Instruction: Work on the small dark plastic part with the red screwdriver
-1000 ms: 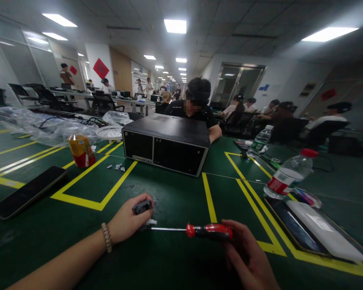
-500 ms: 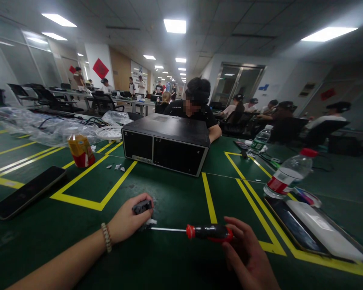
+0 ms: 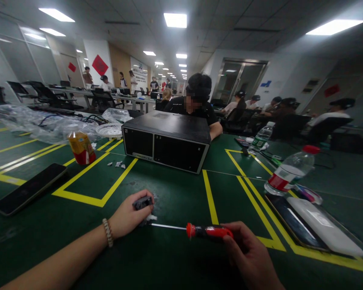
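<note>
My left hand (image 3: 133,215) is closed around a small dark grey plastic part (image 3: 142,203), low over the green table. A bit of something white (image 3: 151,217) shows beneath its fingertips. The screwdriver (image 3: 208,231), with a red and black handle and a thin steel shaft, lies level, its tip reaching the underside of the part; the exact contact is hidden. My right hand (image 3: 248,247) grips the end of the handle between thumb and fingers.
Ahead is a black computer case (image 3: 169,141), a person leaning behind it. To the left are a drink bottle (image 3: 81,147), a phone (image 3: 30,189) and plastic wrap (image 3: 48,125). On the right stand a red-capped bottle (image 3: 290,171) and a white device (image 3: 323,221). Yellow tape (image 3: 210,197) marks the green table.
My right thumb and fingers have closed in on the screwdriver handle, which has rolled so more red shows. My left hand keeps the plastic part in nearly the same place.
</note>
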